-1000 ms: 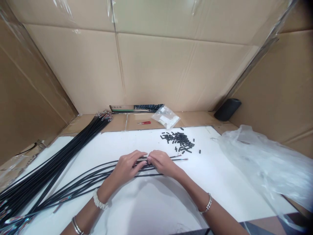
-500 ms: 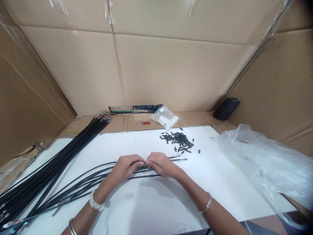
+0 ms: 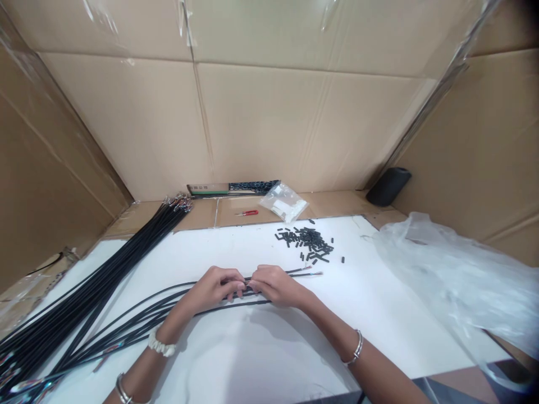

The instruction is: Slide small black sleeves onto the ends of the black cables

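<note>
Near the middle of the white tabletop, my left hand (image 3: 219, 289) pinches something at its fingertips, too small to make out. My right hand (image 3: 273, 283) is closed right beside it, fingertips nearly touching the left ones; what it holds is hidden. Several black cables (image 3: 162, 307) run from the lower left and pass under and between both hands. Two cable ends with bare coloured wires (image 3: 314, 273) stick out to the right of my right hand. A pile of short black tube pieces (image 3: 310, 241) lies beyond the hands.
A thick bundle of black cables (image 3: 113, 269) stretches along the left. At the back are red-handled snips (image 3: 248, 213), a clear bag of white parts (image 3: 285, 203) and a black roll (image 3: 388, 187). Clear plastic sheeting (image 3: 458, 280) covers the right side, inside cardboard walls (image 3: 269, 118).
My left hand has shifted slightly left and its fingertips have moved a little down. My right hand stays in nearly the same place, still closed.
</note>
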`<state>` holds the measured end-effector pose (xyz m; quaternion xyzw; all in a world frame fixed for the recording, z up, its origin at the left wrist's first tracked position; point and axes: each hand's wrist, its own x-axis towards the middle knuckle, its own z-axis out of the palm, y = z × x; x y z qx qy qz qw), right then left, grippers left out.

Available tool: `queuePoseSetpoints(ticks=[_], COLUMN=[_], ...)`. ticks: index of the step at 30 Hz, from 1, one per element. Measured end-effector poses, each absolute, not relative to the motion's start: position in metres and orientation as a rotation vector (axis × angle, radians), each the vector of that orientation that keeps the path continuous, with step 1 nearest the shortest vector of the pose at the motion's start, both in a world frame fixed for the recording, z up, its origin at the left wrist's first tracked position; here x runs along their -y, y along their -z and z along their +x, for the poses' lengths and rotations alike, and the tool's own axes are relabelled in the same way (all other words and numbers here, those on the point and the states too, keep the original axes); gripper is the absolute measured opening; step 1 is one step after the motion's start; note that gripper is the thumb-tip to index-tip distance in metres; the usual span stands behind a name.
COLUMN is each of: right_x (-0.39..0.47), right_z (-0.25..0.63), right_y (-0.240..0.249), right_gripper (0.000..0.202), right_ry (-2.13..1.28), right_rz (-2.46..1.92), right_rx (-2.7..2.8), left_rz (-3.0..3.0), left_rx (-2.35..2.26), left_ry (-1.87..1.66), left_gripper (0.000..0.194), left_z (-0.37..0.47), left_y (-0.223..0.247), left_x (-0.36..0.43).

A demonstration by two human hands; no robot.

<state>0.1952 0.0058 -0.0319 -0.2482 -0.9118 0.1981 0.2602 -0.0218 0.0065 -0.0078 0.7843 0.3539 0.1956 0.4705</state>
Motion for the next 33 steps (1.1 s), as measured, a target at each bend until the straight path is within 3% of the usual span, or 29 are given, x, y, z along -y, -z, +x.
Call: queuePoseSetpoints(ticks=[15,27,33], right_x=[-0.003,0.002,0.001], right_z=[0.192,0.192,0.192], right_y=[0.033,0.031,0.032], right_gripper=[0.032,0.036,0.032], right_ry=[-0.597,-0.930,-0.906], right_rz=[-0.660,-0.827,-0.753], right_rx=[2.485,2.217,2.263], left_rz=[1.764,2.327,2.162], left_rx=[-0.837,-0.921,-0.860], left_ry=[-0.309,-0.642,-0.503], left_gripper=[0.030,0.025,0.030], left_z=[-0.030,-0.016,-0.022], left_y=[0.007,0.008,0.004], left_x=[-0.010,0.001,-0.004])
